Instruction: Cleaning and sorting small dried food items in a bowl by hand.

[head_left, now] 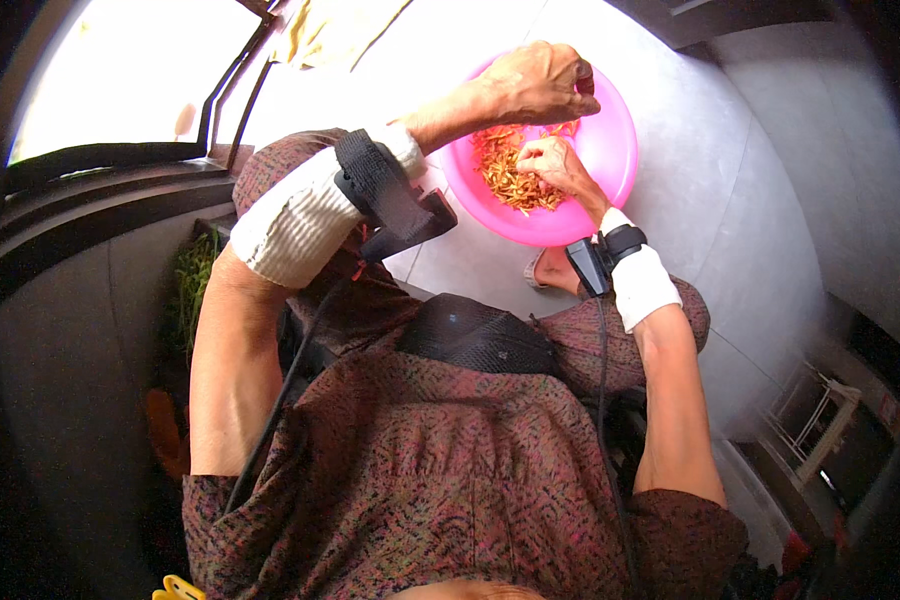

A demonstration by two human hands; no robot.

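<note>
A pink plastic basin (615, 150) stands on the tiled floor, with a heap of small dried yellow-brown pieces (504, 176) in its left half. My left hand (544, 84) is over the basin's far side, its fingers curled downward; whether anything is between them is hidden. Nearer to me, my right hand (551, 163) reaches into the basin, its fingertips at the heap; what they hold is too small to tell. Both forearms wear white knit sleeves and strapped black devices.
A foot in a sandal (559, 270) is just below the basin. Cables run along both arms. A dark-framed opening (217, 97) is at the upper left, green plants (195, 281) are at the left, and a pale metal rack (821, 427) is at the lower right.
</note>
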